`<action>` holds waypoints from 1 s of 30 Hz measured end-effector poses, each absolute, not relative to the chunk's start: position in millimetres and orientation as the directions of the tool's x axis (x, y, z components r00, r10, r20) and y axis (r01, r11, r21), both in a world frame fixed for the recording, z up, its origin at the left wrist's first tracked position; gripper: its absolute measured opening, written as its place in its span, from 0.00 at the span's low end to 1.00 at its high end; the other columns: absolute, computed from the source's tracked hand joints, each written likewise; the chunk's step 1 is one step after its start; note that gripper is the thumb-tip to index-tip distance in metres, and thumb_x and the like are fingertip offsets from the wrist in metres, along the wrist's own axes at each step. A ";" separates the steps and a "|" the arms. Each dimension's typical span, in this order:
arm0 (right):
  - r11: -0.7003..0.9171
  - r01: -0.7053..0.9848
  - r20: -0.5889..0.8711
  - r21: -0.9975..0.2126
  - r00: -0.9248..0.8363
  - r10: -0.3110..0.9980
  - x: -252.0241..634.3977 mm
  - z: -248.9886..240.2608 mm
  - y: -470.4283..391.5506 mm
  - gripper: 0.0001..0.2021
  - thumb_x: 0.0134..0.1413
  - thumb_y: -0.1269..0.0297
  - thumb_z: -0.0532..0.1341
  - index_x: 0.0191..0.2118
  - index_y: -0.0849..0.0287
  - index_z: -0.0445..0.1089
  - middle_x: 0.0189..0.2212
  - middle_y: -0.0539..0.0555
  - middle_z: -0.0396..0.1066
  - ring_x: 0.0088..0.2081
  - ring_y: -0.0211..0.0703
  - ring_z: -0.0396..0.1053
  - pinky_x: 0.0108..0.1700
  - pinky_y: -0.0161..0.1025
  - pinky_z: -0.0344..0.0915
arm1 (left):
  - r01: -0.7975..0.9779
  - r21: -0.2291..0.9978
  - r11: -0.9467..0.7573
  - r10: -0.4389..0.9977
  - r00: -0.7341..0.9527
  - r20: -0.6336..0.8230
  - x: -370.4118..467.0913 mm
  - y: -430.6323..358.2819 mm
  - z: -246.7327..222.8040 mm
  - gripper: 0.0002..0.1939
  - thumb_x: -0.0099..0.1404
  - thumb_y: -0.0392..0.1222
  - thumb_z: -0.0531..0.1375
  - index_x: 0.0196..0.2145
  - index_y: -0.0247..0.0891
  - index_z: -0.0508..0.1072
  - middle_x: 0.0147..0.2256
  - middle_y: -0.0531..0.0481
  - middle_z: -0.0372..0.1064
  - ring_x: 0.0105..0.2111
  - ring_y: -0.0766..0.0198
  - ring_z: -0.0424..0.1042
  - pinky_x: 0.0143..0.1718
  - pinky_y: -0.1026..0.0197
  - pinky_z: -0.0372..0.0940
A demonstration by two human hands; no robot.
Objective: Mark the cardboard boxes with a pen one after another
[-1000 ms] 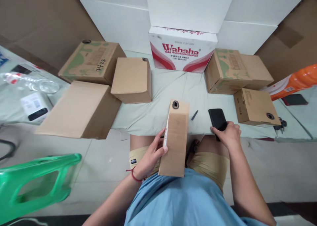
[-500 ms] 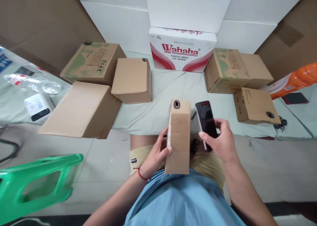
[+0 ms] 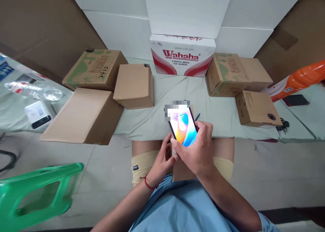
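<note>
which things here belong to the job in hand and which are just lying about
In hand:
lit phone, held by the right hand
narrow cardboard box, held by the left hand

Lying about, it seems:
pen
keys
Wahaha box
other cardboard boxes
clear plastic bottle
green stool

In front of the Wahaha carton (image 3: pixel 181 57), an open lane of worktop (image 3: pixel 164 86) runs toward the near edge, where the raised phone (image 3: pixel 185 126) and narrow box (image 3: pixel 183 171) block the middle, a pen (image 3: pixel 197 117) just beside. Left of the carton, a squarish box (image 3: pixel 133 81) and large box (image 3: pixel 76 115) bound the lane; right of it, a green-printed box (image 3: pixel 225 69) and smaller box (image 3: pixel 259 106).
</note>
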State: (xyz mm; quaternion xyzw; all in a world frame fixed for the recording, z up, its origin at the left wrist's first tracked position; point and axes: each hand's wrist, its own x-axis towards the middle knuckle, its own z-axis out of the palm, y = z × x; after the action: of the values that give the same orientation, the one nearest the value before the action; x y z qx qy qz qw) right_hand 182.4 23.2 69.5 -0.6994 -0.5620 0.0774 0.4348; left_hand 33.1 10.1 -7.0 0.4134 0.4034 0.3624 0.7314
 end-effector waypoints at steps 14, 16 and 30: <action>-0.412 0.820 0.146 -0.397 0.500 0.854 315.6 22.0 48.0 0.37 0.46 0.46 0.75 0.57 0.62 0.66 0.53 0.68 0.66 0.56 0.67 0.66 0.61 0.61 0.67 | 0.490 0.854 0.177 0.949 0.144 -0.280 -71.2 5.6 53.6 0.49 0.63 0.62 0.69 0.76 0.48 0.59 0.70 0.38 0.63 0.68 0.34 0.65 0.67 0.37 0.64; -0.476 0.814 0.074 -0.333 0.526 0.848 332.5 8.9 50.2 0.40 0.46 0.45 0.75 0.58 0.66 0.67 0.52 0.70 0.67 0.55 0.68 0.66 0.61 0.61 0.67 | 0.657 0.745 0.116 0.975 0.066 -0.210 -93.1 3.4 64.7 0.49 0.63 0.61 0.68 0.77 0.47 0.59 0.66 0.38 0.67 0.65 0.35 0.68 0.67 0.36 0.66; -0.594 0.760 0.001 -0.263 0.616 0.788 358.0 -19.0 52.4 0.40 0.46 0.42 0.74 0.57 0.69 0.70 0.51 0.73 0.69 0.55 0.72 0.68 0.56 0.60 0.69 | 0.982 0.065 0.179 0.983 -0.175 -0.063 -75.2 56.1 66.6 0.51 0.66 0.67 0.61 0.77 0.35 0.58 0.56 0.24 0.66 0.56 0.19 0.72 0.52 0.27 0.70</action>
State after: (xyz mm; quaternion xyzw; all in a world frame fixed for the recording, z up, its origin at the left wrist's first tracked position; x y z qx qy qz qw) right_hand 358.0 52.4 -19.0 -0.8908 -0.4346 0.0578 0.1196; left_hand -75.2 56.1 66.6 0.6408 0.7663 0.0046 0.0453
